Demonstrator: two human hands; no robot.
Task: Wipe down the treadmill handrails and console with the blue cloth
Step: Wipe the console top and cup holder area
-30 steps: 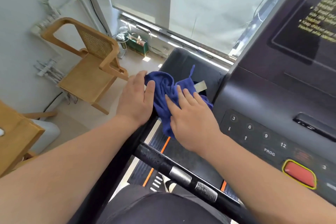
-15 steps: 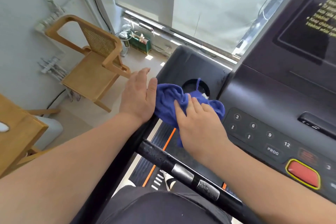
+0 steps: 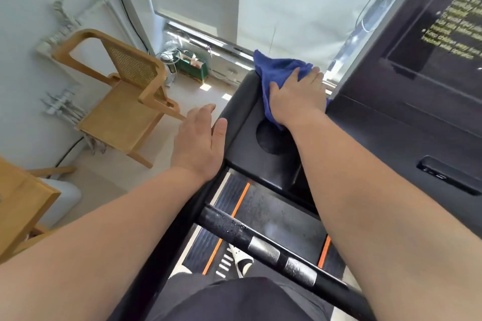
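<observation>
The blue cloth [image 3: 276, 70] lies bunched on the far end of the black left tray of the treadmill console [image 3: 245, 135], beyond the round cup holder [image 3: 271, 138]. My right hand [image 3: 297, 96] presses flat on the cloth, palm down. With fingers spread and nothing in it, my left hand [image 3: 200, 141] rests on the tray's left edge. The dark console panel [image 3: 407, 101] with yellow caution text rises to the right. A black crossbar handrail [image 3: 260, 240] with silver sensor pads runs across below my arms.
A wooden chair [image 3: 125, 101] with a cane back stands on the floor to the left. A wooden table corner [image 3: 18, 206] is at the far left. A window and a green box [image 3: 191, 66] lie ahead. The treadmill belt [image 3: 273, 214] shows below.
My right hand has pushed the cloth forward from near the cup holder to the tray's far end. My left hand has stayed by the tray's left edge, now apart from the cloth.
</observation>
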